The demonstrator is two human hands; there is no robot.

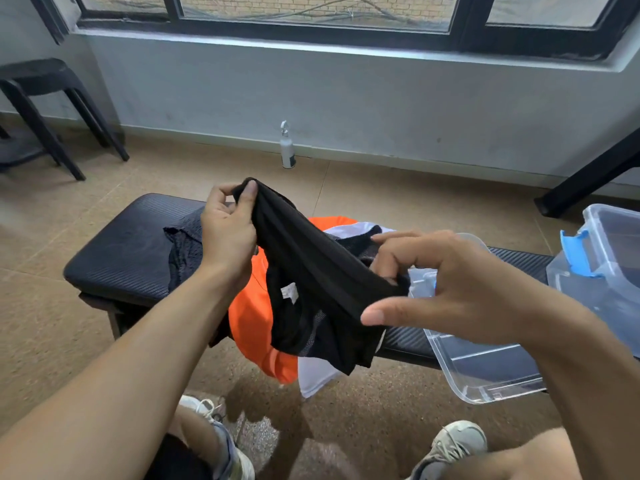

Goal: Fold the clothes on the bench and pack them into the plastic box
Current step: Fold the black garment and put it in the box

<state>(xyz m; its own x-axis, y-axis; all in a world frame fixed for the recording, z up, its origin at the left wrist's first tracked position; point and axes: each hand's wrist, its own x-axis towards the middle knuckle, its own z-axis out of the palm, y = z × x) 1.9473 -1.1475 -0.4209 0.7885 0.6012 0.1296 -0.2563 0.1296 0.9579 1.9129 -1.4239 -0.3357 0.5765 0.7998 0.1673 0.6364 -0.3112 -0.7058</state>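
Two hands, left [227, 233] and right [446, 282], pinch limp black mesh garment [311, 282].

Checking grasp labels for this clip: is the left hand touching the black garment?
Touching. The head view shows the left hand pinching the top edge of the black garment between thumb and fingers, lifted above the bench.

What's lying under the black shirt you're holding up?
Under the black mesh garment lie an orange garment and a white one on the black padded bench. Whatever else lies beneath is covered.
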